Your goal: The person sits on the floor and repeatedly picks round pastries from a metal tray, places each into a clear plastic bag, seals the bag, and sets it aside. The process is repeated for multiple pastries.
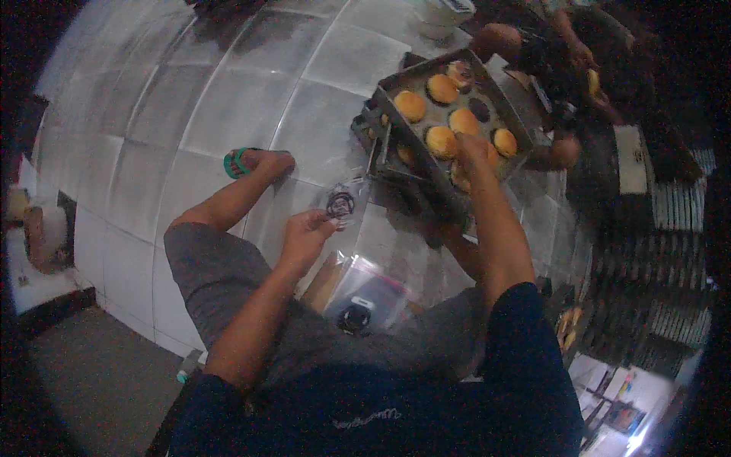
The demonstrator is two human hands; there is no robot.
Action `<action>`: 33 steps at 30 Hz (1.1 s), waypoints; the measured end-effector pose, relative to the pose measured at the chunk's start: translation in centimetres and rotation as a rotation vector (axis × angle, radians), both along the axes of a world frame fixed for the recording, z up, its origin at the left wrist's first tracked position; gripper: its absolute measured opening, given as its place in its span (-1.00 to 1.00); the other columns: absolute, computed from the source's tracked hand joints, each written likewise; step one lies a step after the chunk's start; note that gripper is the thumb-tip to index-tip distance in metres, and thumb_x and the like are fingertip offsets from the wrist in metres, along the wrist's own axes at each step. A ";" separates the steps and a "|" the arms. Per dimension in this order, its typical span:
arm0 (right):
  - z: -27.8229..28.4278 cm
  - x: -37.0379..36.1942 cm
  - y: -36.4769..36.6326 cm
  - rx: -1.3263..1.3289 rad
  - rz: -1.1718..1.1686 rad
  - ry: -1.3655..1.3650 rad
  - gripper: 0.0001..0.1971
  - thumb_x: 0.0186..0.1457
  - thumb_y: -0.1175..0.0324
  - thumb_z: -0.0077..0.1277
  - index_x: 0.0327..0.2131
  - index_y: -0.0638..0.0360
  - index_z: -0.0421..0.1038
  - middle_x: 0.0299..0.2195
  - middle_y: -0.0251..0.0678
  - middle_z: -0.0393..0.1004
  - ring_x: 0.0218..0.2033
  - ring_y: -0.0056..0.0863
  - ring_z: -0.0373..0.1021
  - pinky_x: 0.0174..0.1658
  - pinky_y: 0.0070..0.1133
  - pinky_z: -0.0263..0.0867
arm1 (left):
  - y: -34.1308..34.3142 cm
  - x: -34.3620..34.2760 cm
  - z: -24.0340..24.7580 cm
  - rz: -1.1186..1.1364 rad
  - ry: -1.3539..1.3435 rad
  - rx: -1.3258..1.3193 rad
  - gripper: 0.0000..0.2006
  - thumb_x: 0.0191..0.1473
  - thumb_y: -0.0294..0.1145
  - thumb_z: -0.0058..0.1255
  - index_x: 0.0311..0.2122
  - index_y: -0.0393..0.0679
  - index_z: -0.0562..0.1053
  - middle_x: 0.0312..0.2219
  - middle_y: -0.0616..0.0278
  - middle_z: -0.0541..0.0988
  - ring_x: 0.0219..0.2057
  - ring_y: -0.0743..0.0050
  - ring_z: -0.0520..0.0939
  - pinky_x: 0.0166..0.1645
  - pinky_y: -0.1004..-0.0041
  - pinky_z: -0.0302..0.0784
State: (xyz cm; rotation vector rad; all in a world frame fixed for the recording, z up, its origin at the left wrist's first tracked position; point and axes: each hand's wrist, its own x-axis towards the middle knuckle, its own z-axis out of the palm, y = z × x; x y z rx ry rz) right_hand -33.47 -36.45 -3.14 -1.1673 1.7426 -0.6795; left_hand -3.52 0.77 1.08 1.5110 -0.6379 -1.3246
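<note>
My left hand [306, 238] is closed on the edge of a clear plastic bag [340, 203] with a dark round print, held out over the floor in front of my knees. My right hand [474, 152] reaches into a dark metal tray [512, 103] of round golden buns [442, 89]. Its fingers are closed together at a bun [442, 142] near the middle of the tray; the hand hides part of the buns beneath it. A pack of clear plastic bags [373, 293] with the same dark print lies between my thighs.
The tray rests on other dark trays [388, 156]. Beyond it, at the upper right, another person's hand [582, 57] is near a yellowish item [593, 81]. Ridged dark stacks [647, 266] stand at the right. A pale bucket [438, 19] sits on the grey tiled floor [259, 99].
</note>
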 end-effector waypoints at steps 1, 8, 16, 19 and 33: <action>-0.7 0.3 -0.8 0.007 -0.004 0.060 -0.53 0.10 0.13 0.33 -0.10 0.33 0.49 -0.33 -0.21 0.53 -0.37 -0.37 0.49 -0.37 -0.46 0.47 | -0.5 0.4 0.5 -0.021 0.049 0.020 -0.79 0.19 -0.40 0.19 -0.17 -0.34 0.63 -0.40 0.29 0.63 -0.37 0.59 0.54 -0.24 0.48 0.44; 3.8 6.3 -0.6 0.275 0.253 0.360 -0.40 -0.16 -0.01 0.50 -0.21 0.31 0.57 -0.29 -0.23 0.63 -0.35 -0.36 0.53 -0.29 -0.41 0.43 | -1.5 0.1 -2.1 0.053 0.282 0.061 -0.79 0.23 -0.31 0.15 -0.29 -0.27 0.61 -0.48 0.38 0.56 -0.44 0.65 0.50 -0.32 0.50 0.41; 1.3 3.0 -0.2 0.102 0.369 0.119 -0.42 -0.08 0.01 0.47 -0.17 0.31 0.54 -0.21 -0.19 0.60 -0.26 -0.42 0.54 -0.22 -0.43 0.47 | -3.4 -0.2 0.5 0.070 0.390 0.194 -0.60 0.32 0.01 0.08 -0.41 -0.11 0.49 -0.63 0.49 0.37 -0.62 0.66 0.33 -0.52 0.53 0.28; 2.5 4.5 2.6 -0.071 0.237 -0.321 -0.46 0.02 0.09 0.41 -0.06 0.28 0.49 -0.16 -0.20 0.59 -0.22 -0.41 0.56 -0.19 -0.42 0.51 | -2.2 0.2 -1.0 0.325 0.923 0.269 -0.63 0.32 0.04 0.06 -0.41 -0.02 0.42 -0.65 0.50 0.32 -0.64 0.63 0.34 -0.56 0.60 0.32; 21.8 6.5 37.7 -0.333 0.239 -0.236 -0.47 0.02 0.22 0.42 -0.03 0.25 0.41 -0.20 -0.19 0.59 -0.20 -0.41 0.57 -0.14 -0.47 0.51 | 3.4 -10.1 13.8 0.388 0.365 -0.263 -0.46 0.33 -0.01 0.07 0.05 -0.40 0.50 -0.17 0.13 0.65 -0.14 0.40 0.66 0.03 0.35 0.57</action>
